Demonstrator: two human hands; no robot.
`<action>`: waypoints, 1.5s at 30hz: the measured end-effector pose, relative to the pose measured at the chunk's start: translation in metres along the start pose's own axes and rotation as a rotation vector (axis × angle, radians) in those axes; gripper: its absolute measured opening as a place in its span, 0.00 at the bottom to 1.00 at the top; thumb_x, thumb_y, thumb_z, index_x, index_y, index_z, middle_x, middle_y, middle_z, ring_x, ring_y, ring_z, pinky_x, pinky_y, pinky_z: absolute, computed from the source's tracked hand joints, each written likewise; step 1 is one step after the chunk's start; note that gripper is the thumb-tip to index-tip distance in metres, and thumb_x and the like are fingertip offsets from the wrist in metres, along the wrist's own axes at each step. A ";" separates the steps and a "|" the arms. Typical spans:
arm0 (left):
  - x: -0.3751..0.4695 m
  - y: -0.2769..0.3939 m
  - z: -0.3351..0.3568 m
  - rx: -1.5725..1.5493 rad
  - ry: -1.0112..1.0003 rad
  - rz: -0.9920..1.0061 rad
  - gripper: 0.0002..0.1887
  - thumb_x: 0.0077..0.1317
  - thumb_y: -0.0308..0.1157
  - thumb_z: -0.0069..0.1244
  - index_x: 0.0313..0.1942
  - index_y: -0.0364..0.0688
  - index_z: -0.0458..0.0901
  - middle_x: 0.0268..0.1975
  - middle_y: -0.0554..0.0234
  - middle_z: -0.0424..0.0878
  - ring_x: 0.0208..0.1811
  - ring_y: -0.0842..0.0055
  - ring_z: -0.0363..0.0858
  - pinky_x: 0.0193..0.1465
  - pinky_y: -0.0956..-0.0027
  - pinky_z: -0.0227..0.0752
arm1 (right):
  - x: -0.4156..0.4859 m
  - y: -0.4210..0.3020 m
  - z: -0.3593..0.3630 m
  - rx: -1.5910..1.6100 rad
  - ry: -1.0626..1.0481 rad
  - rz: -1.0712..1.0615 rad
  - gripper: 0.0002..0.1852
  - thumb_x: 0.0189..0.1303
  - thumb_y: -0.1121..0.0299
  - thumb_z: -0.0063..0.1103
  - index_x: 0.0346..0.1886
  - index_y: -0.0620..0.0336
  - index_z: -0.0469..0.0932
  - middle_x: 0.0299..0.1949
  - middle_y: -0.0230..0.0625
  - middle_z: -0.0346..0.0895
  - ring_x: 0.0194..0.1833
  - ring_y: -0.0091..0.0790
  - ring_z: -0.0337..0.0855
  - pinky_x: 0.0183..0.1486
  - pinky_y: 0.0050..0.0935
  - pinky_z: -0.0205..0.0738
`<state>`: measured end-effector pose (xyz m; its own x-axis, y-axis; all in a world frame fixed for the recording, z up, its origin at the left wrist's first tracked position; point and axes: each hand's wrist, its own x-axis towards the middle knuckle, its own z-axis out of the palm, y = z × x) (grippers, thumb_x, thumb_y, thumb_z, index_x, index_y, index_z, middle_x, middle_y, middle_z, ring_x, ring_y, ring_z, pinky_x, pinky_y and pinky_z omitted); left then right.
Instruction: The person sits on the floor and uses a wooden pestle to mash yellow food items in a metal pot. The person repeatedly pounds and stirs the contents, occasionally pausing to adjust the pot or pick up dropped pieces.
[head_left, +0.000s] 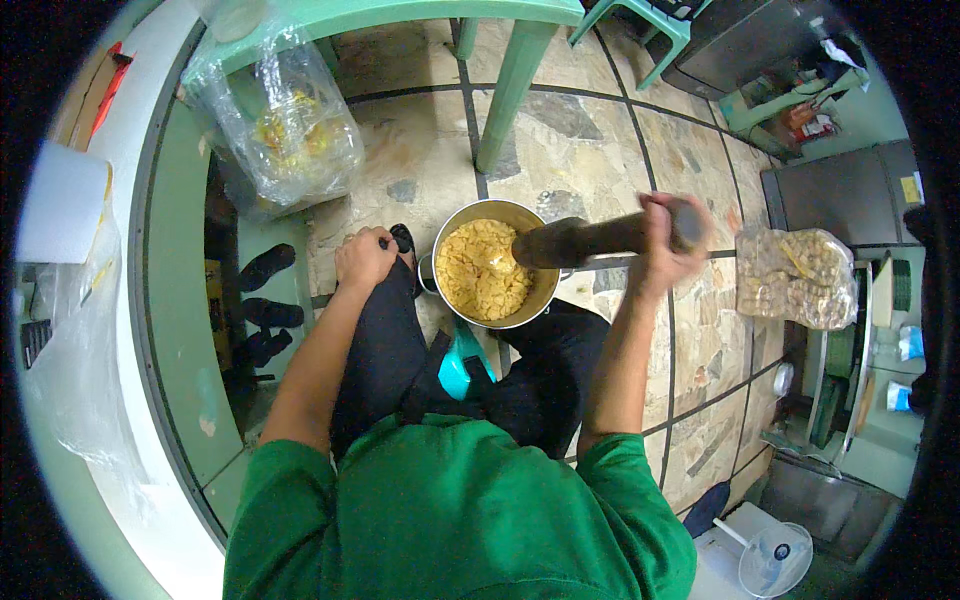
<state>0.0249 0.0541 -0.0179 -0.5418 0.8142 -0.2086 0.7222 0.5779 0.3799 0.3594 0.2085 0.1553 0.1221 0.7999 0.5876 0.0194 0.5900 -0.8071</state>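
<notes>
A metal pot (541, 307) with side handles stands on the tiled floor between my legs, holding a crumbly yellow mass (480, 277). My right hand (666, 251) is closed around a thick dark pestle (577, 241), held slanting above the pot. The pestle's lower end is over the right part of the yellow mass; whether it touches cannot be told. My left hand (366, 257) rests on my left knee, left of the pot, with its fingers curled near a small dark thing that is too small to name.
A green plastic table (510, 97) stands ahead, with a clear plastic bag (307, 142) at its left. Another bag of pale pieces (796, 277) lies on the floor to the right. Slippers (268, 268) are at the left, an electric fan (776, 559) at the lower right.
</notes>
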 end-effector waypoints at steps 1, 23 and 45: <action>0.002 0.001 0.000 0.013 -0.007 0.006 0.12 0.62 0.45 0.56 0.41 0.53 0.89 0.47 0.57 0.87 0.50 0.56 0.84 0.55 0.52 0.76 | 0.010 -0.023 -0.002 0.104 0.069 -0.025 0.26 0.58 0.79 0.69 0.59 0.61 0.69 0.37 0.43 0.83 0.36 0.38 0.86 0.44 0.36 0.83; 0.003 0.015 -0.011 0.069 -0.046 -0.010 0.12 0.62 0.46 0.56 0.41 0.54 0.90 0.47 0.54 0.87 0.48 0.53 0.85 0.55 0.53 0.76 | -0.024 -0.015 0.018 0.115 -0.010 -0.063 0.23 0.50 0.72 0.76 0.50 0.62 0.77 0.39 0.40 0.83 0.40 0.33 0.85 0.47 0.33 0.80; 0.031 0.158 0.079 -0.562 0.073 0.545 0.06 0.70 0.27 0.52 0.38 0.33 0.82 0.41 0.52 0.85 0.46 0.64 0.83 0.56 0.61 0.74 | -0.215 0.323 -0.350 -0.696 0.560 1.400 0.15 0.68 0.61 0.60 0.35 0.66 0.84 0.23 0.35 0.81 0.21 0.28 0.82 0.25 0.29 0.77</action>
<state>0.1557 0.1747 -0.0355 -0.2140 0.9581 0.1904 0.5793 -0.0325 0.8144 0.6870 0.1881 -0.2513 0.7410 0.4069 -0.5342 -0.0135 -0.7863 -0.6177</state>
